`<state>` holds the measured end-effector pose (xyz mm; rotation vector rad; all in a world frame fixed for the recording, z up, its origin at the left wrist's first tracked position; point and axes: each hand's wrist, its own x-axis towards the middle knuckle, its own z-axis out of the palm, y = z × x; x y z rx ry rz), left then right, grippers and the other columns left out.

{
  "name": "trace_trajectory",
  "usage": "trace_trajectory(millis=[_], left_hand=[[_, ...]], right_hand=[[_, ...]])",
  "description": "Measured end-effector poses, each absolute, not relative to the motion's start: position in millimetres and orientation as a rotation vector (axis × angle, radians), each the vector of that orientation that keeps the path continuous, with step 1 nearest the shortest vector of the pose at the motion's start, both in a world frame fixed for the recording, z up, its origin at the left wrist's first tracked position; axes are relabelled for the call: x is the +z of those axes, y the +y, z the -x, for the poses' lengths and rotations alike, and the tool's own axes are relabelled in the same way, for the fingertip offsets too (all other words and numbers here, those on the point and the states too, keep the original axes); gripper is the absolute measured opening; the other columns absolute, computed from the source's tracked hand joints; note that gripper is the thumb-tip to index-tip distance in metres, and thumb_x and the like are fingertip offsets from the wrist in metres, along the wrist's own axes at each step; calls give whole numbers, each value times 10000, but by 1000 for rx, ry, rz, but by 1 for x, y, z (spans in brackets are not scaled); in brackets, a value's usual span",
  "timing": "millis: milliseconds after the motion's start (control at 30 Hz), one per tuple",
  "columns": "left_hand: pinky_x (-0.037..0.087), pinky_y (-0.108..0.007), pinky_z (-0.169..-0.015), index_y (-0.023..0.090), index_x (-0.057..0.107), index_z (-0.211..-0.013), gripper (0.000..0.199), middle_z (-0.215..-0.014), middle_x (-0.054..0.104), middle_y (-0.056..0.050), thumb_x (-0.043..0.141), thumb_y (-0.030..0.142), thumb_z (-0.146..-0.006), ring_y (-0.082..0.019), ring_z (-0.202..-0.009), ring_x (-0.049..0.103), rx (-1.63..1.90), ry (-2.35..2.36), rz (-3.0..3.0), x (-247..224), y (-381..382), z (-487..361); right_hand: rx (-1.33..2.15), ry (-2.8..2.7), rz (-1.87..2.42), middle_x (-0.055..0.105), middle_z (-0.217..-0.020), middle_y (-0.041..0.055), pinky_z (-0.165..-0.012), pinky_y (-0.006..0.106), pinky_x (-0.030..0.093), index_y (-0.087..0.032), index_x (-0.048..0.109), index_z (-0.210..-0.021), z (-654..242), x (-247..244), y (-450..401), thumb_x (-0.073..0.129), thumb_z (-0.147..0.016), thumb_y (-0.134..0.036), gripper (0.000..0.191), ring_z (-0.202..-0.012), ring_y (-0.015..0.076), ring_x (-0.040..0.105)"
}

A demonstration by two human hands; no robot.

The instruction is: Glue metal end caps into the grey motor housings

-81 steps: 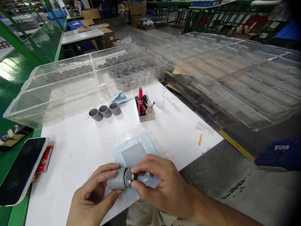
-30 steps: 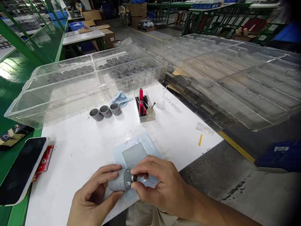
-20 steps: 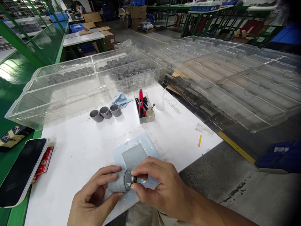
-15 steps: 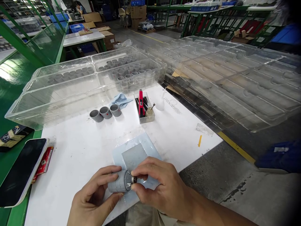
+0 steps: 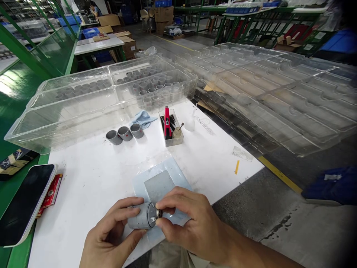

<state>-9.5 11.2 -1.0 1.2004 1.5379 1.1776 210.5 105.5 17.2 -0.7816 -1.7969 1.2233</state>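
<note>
Lying on its side in my left hand is a grey cylindrical part, gripped between thumb and fingers. Its right end carries small fittings and a short dark-tipped stub. My right hand pinches that stub between thumb and forefinger. Both hands hover over a light blue mat with a grey square on it. Beyond the mat stand three grey ring-shaped cups, beside a crumpled blue cloth.
A small clear box holds a red utility knife and a little jar. Clear plastic trays with several grey cups stand behind. More trays are at right. A phone lies on the left edge.
Almost nothing differs. Both hands keep the same hold on the grey part and its stub, and the view has shifted only very slightly.
</note>
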Motion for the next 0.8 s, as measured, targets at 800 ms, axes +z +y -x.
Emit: trace_trajectory(millis=[800], left_hand=[[676, -258, -865, 376, 857, -1044, 252, -1230, 817, -29, 833, 256, -824, -266, -1091, 795, 1101, 1757, -1445, 18, 12, 5]], right_hand=[[1496, -1898, 730, 821, -990, 38, -831, 284, 625, -245, 823, -1103, -215, 14, 125, 738, -961, -199, 171, -896, 168, 778]])
